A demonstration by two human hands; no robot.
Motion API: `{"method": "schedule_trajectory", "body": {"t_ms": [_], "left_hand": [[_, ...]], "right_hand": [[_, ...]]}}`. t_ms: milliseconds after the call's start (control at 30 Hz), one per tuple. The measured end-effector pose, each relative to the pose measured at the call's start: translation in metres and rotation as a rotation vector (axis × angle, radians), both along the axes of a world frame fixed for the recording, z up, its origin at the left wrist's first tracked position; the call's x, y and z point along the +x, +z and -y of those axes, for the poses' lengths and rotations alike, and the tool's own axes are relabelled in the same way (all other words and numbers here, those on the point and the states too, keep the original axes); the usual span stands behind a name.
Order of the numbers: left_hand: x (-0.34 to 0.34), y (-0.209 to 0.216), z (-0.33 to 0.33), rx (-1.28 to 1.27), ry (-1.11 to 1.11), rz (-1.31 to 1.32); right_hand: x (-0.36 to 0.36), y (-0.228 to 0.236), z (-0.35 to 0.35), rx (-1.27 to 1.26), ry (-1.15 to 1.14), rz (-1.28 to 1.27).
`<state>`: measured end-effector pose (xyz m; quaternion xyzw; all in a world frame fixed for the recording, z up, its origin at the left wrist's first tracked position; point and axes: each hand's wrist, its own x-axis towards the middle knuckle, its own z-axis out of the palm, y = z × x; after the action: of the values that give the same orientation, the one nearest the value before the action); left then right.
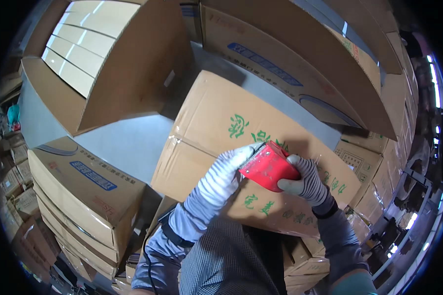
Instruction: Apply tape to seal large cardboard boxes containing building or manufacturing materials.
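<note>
A red tape dispenser [269,168] with a toothed metal edge is held above a large brown carton [209,105]. My right hand [306,181], in a striped glove with grey fingertips, wraps round the dispenser's right end. The gloved fingers of my left hand [225,173] are closed at the toothed edge; whether they pinch a tape end there cannot be made out. The carton lies shut beneath both hands, bears green print, and has a seam with shiny clear tape at its left side.
On the upper left stands an open carton [138,64] with pale flat boxes [79,49] inside. Another upright carton [261,59] rises behind the grey table [118,142]. Flattened cartons [93,172] are stacked at left; more cartons [364,162] and a metal rack [413,196] stand at right.
</note>
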<state>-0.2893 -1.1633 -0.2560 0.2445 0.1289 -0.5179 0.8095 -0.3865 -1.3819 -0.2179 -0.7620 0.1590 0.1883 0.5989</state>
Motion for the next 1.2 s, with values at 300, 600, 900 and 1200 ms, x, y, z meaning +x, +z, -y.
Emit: {"method": "schedule_trajectory", "body": {"t_ms": [300,600,900,1200], "left_hand": [[0.215,-0.123,0.06,0.672,0.465,0.266],[0.26,-0.25,-0.091,1.674,-1.471,1.687],[0.033,-0.181,0.148,1.251,-0.281,2.261],[-0.342,-0.144,0.505,0.444,-0.613,2.275]], "right_hand": [[0.112,-0.064,0.157,0.016,-0.062,-0.386],[0.116,-0.116,0.173,-0.118,0.073,-0.269],[0.009,-0.105,0.256,-0.423,0.282,-0.189],[-0.384,-0.037,0.567,-0.793,0.326,-0.635]]}}
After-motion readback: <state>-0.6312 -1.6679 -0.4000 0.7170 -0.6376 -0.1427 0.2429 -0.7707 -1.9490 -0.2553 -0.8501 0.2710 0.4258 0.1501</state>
